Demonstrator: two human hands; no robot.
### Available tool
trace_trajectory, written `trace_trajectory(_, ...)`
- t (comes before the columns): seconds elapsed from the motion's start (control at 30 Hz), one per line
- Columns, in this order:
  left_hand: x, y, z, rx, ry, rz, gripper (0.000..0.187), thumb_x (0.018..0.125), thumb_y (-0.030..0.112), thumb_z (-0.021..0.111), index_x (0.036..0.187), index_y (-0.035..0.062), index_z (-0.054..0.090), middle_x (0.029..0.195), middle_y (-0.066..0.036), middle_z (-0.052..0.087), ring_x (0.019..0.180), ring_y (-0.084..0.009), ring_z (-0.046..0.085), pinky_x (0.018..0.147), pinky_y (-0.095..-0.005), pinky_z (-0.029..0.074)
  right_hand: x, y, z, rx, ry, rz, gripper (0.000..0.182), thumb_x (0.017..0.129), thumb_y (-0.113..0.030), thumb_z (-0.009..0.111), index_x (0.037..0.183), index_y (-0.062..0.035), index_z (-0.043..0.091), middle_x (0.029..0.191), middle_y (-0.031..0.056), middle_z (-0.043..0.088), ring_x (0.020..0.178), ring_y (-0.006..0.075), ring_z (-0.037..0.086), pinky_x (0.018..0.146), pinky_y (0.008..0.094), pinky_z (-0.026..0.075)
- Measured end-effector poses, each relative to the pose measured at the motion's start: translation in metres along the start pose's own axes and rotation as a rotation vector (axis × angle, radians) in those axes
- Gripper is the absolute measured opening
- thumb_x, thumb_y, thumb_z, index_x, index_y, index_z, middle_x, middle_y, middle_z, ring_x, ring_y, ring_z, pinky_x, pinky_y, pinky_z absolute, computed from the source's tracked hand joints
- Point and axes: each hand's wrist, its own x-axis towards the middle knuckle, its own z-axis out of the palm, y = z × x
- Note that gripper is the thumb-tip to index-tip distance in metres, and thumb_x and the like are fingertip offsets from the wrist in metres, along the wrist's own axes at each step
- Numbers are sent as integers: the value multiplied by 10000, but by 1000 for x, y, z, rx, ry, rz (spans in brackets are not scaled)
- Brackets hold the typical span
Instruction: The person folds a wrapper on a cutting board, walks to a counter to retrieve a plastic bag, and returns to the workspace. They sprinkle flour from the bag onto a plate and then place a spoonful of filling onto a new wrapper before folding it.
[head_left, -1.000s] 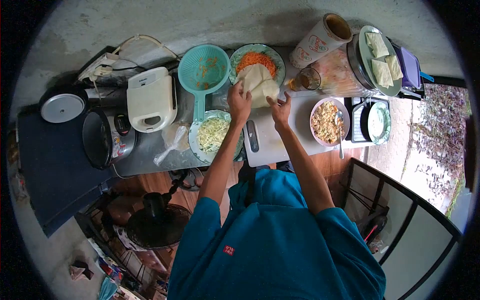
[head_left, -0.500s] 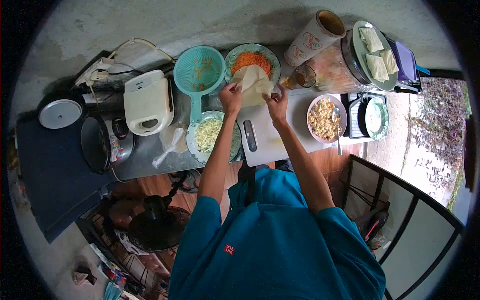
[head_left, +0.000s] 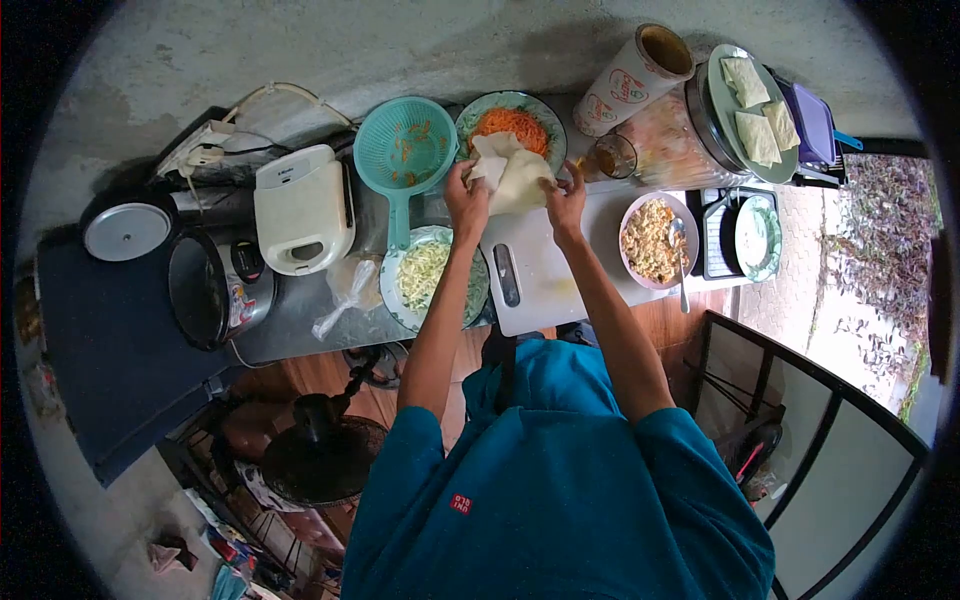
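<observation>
Between both hands a thin pale spring roll wrapper (head_left: 518,182) is stretched over the far end of the white cutting board (head_left: 540,275). My left hand (head_left: 468,200) pinches its left edge, where a flap is raised. The fingers of my right hand (head_left: 566,205) are closed on the opposite edge. Just behind the wrapper is a plate of shredded carrot (head_left: 510,128), partly covered by it. Shredded cabbage (head_left: 422,275) lies on a plate beside my left forearm. To the right of the board sits a bowl of mixed filling (head_left: 652,240) with a spoon (head_left: 682,270) in it.
A green colander (head_left: 404,150), a white sandwich maker (head_left: 303,210) and a pot (head_left: 210,285) stand to the left. At the back right are a cardboard tube (head_left: 635,80), a glass (head_left: 612,157) and a plate with folded packets (head_left: 757,138). A black railing (head_left: 800,380) is at right.
The wrapper has shifted slightly, and its upper left flap now stands up more, looking more creased. Both hands keep hold of it. The whole view has moved a little.
</observation>
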Motion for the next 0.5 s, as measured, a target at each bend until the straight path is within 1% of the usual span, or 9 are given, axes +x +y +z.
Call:
trace_trajectory(0.07,0,5,0,94,36,53,274,876,67,628,1130,-25,579,1042,-118,648,923,-199,620,837,-329,483,2,-4,-2,2,5,43,721,747,-178,754,1365,-11,421,938,119,627,830,183,592,749,316,481)
trace_trajectory(0.13,-3,15,2,-184,45,-141,289,927,174,616,1143,-14,579,1044,-109,648,924,-188,610,839,-334,477,0,-8,1,55,-2,70,730,748,-181,757,1368,-5,415,943,125,629,826,181,592,744,314,481)
trace_trajectory(0.2,-10,30,6,-237,54,-141,306,940,203,608,1152,-15,574,1049,-112,649,926,-187,610,841,-334,477,0,-6,0,107,-9,100,739,748,-183,761,1372,1,409,948,130,630,823,178,593,739,312,481)
trace_trajectory(0.27,-12,37,8,-288,63,-140,326,952,233,601,1160,-17,570,1053,-116,649,929,-187,610,843,-335,477,4,1,-2,3,-67,62,763,796,-150,748,1427,-54,330,919,96,628,786,151,600,651,293,490)
trace_trajectory(0.3,-12,36,8,-297,44,-137,325,954,229,599,1167,-15,568,1057,-117,650,935,-188,610,845,-336,478,2,-1,-2,5,-66,64,763,796,-150,748,1427,-54,330,919,96,628,786,151,600,651,293,490)
trace_trajectory(0.37,-13,35,10,-306,23,-133,325,956,225,597,1174,-14,566,1061,-118,650,941,-188,611,846,-336,478,-1,-6,-4,251,-81,161,757,809,-135,732,1432,-55,311,991,132,629,884,192,618,739,350,524)
trace_trajectory(0.4,-15,39,10,-263,25,-90,322,956,219,595,1175,-14,565,1061,-117,650,945,-185,611,845,-334,479,-5,-11,-5,252,-79,162,757,809,-135,732,1432,-55,311,991,132,629,884,192,618,739,350,524)
trace_trajectory(0.43,-17,44,10,-220,27,-47,319,956,213,593,1177,-15,564,1061,-116,651,949,-182,610,843,-331,481,-8,-15,-6,303,-44,189,748,815,-136,729,1431,-53,312,1041,146,620,923,210,614,777,374,527)
trace_trajectory(0.5,-21,49,9,-236,19,-69,334,953,229,602,1189,-5,568,1086,-107,649,977,-179,607,871,-331,474,-11,-21,-9,352,-5,215,740,821,-136,725,1430,-51,313,1091,159,611,962,229,610,814,398,529)
